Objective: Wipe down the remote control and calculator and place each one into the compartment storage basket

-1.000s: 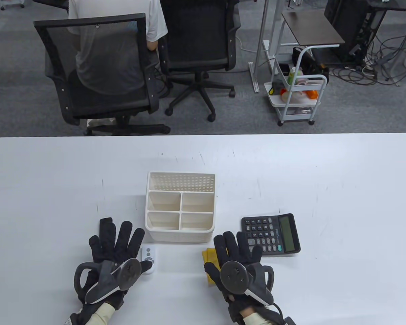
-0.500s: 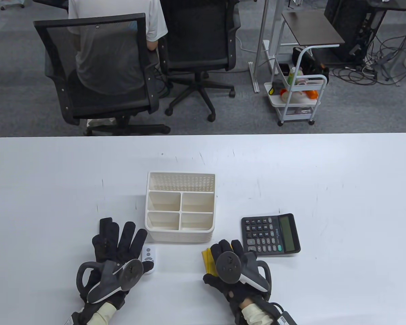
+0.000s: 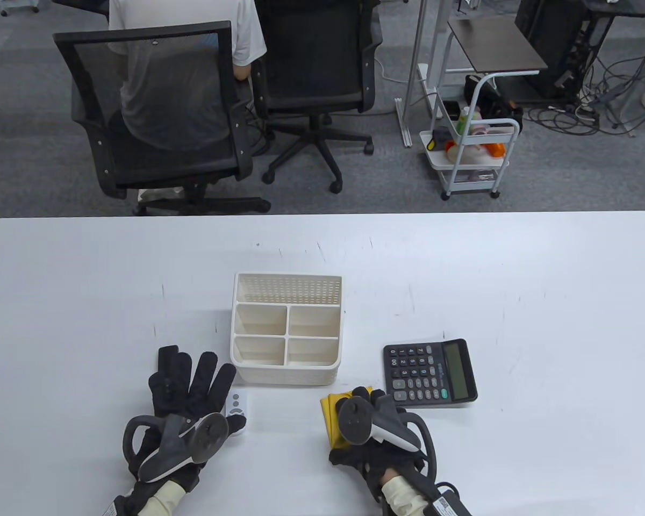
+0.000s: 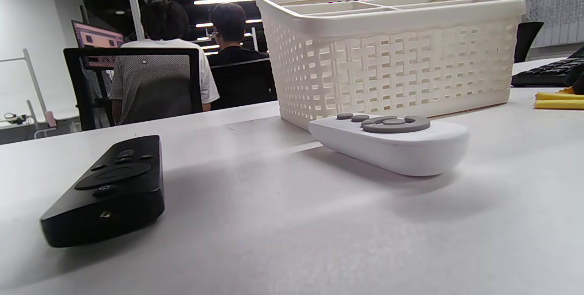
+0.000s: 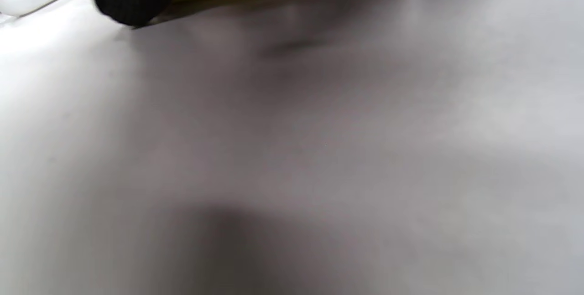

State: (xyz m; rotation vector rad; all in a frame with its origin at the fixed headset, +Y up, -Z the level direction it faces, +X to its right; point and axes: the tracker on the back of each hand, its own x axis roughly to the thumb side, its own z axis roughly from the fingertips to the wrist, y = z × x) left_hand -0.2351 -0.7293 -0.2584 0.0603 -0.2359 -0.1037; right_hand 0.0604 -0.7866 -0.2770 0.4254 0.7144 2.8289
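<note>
Since the earlier pictures the right hand (image 3: 379, 430) has drawn back toward the near edge of the bench (image 3: 543, 301) and curled its fingers (image 3: 361, 396) down onto the yellow cloth (image 3: 333, 411), gripping it; the left hand (image 3: 185, 398) has barely shifted. Its fingers lie spread and flat, holding nothing. Just beside them, on their right, lies the white remote control (image 3: 237, 407), long axis running near to far, so the left hand is plainly the nearer one to lift it. A black remote (image 4: 107, 190) shows only in the left wrist view. The calculator (image 3: 430, 373) lies just beyond the right hand, long axis across the bench. Further on, mid-bench, stands the compartment storage basket (image 3: 286, 376), its compartments holding nothing visible.
</note>
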